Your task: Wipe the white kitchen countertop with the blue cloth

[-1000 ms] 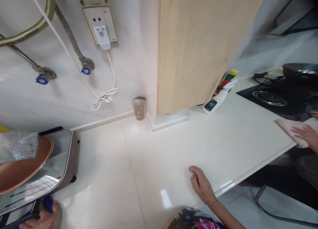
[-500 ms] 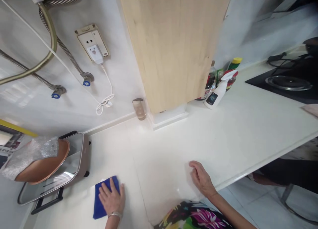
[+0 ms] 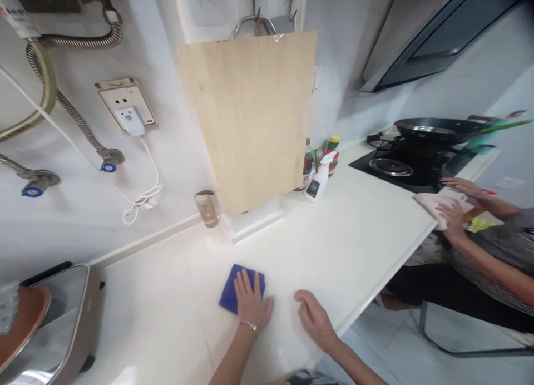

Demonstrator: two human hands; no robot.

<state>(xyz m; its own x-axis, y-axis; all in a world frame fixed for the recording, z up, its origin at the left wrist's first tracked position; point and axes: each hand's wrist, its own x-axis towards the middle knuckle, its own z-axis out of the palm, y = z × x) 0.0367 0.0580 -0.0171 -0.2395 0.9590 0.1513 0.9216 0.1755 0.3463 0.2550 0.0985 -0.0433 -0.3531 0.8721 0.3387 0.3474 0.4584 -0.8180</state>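
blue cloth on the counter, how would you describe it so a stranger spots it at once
Start at the pale wooden board and look down to the white countertop in front of it. There the left hand, with a silvery band at the wrist, lies on the blue cloth. Its deep blue sets it apart from the pale pinkish cloth near the black hob.

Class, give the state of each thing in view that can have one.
Blue cloth: folded, flat
Left hand: open, on the cloth
Right hand: loosely curled
Plug: in the socket
Cord: bundled in loops
Spray bottle: standing
Pink cloth: under a co-worker's hand
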